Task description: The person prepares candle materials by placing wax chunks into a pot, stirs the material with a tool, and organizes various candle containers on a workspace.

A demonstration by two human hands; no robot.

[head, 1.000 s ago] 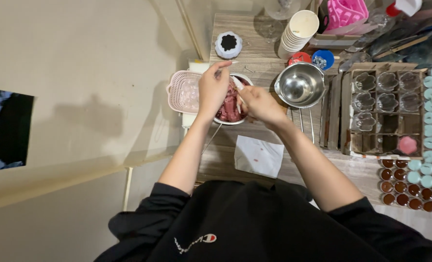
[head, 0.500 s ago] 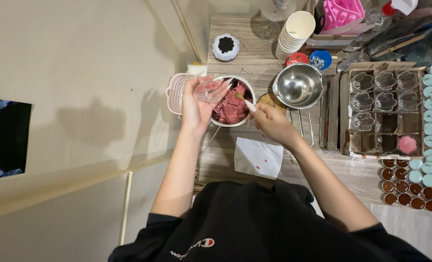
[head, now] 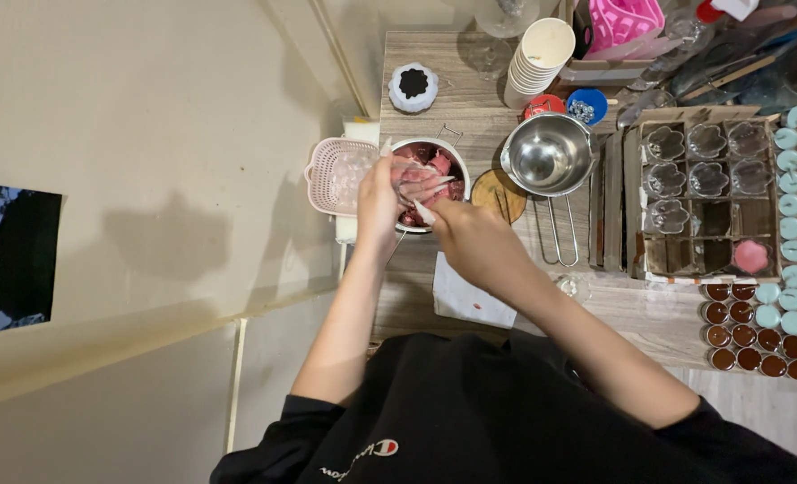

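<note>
Pink-filled white pot [head: 434, 161] sits on a wood-grain tabletop [head: 470, 116] beside a beige wall, a pink basket [head: 331, 175] touching its left side and a steel bowl [head: 549, 154] to its right. Over it, the left hand [head: 379, 202] clamps a small clear cup [head: 409, 176], mouth tilted rightward. The right hand [head: 474, 240] grips a thin white tool [head: 422, 211], angled up-left toward the cup.
</note>
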